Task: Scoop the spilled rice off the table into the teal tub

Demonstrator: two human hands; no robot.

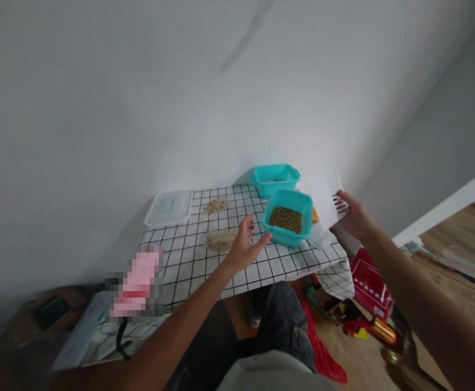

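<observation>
Worktop (192,274) stands against a plain pale wall (180,98), covered by a white cloth (276,263) with a black grid; cloth hangs over the front edge, lower at the right corner. Teal container (290,198) with greenish-brown beans (285,219) sits on the right half, upright. Second teal container (276,187) is behind it, by the wall. Clear lid (168,209) lies flat at back left. Two clear bags with pale contents lie mid-cloth: rear bag (216,205), front bag (219,240), the latter partly behind the left hand (246,247).

Left hand: grip wide, fingers spread, holds nothing; thumb right by the bean container's near left corner, contact unclear. Right hand (351,213): grip closed on the slotted edge of a white slotted tray (326,201), tilted up at the worktop's right end. Crumpled clear plastic (321,237) below it.

Room: red box (370,282) right of the worktop; red bag (321,345) and mixed clutter on the tan floor (357,358). Pink item (139,279) at front left, pixelated, unreadable. Wearer's jeans (282,315) at the front edge.
</observation>
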